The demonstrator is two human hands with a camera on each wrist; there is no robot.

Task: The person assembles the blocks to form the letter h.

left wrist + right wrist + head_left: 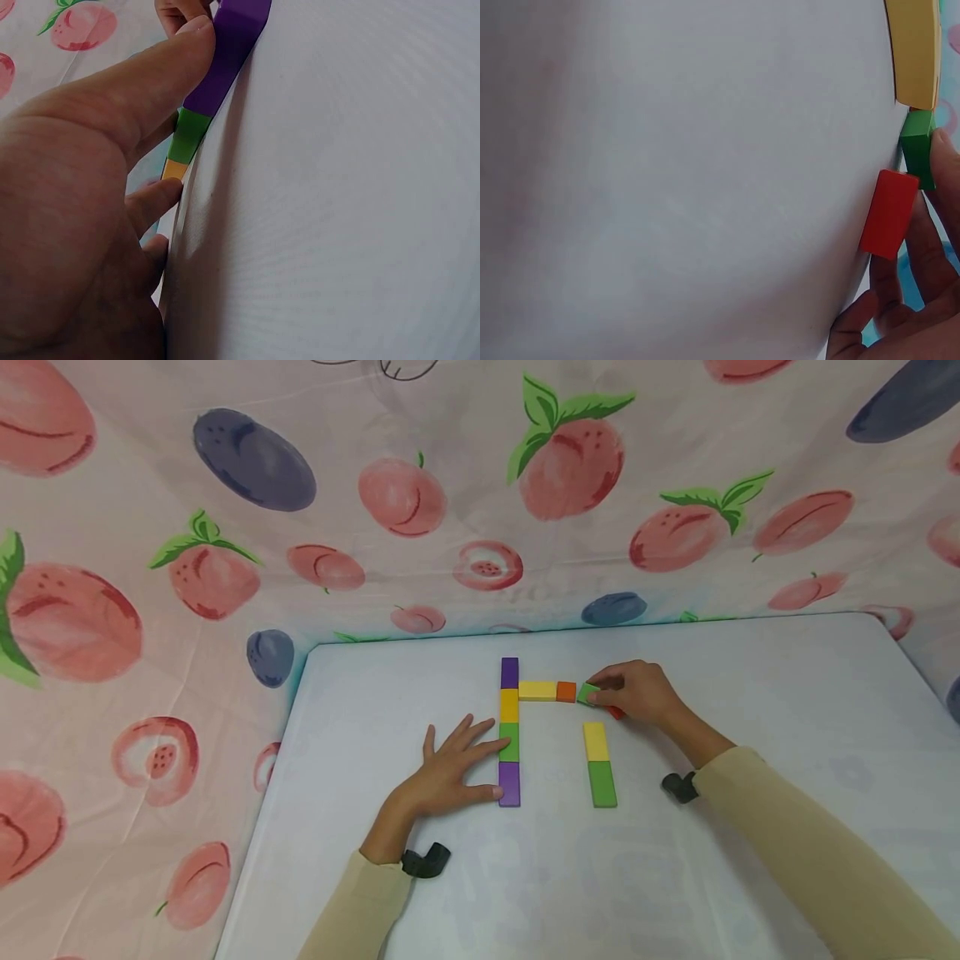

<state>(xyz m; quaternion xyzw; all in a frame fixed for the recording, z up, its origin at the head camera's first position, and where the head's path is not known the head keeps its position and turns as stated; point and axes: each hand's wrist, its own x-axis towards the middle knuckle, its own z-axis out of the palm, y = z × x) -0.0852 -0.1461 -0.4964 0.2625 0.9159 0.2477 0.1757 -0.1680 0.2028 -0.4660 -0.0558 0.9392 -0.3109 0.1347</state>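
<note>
A straight column of blocks lies on the white table: dark purple [510,673] at the far end, then orange-yellow [509,705], green [508,731] and purple [510,783]. My left hand [442,777], fingers spread, rests along its left side, with fingertips at the green block and the thumb at the purple one. From the column's upper part a yellow block [537,691] and an orange block [566,692] run rightward. At that row's end my right hand [641,693] pinches a small green block [919,150]. A red block [889,214] sits by its lower fingers, partly hidden in the head view.
Below the right hand, a yellow block [596,742] and a longer green block [602,784] lie end to end. The white tabletop [810,827] meets a fruit-patterned cloth [465,460] at the back and left. Dark wrist cameras [426,860] sit at both sleeves.
</note>
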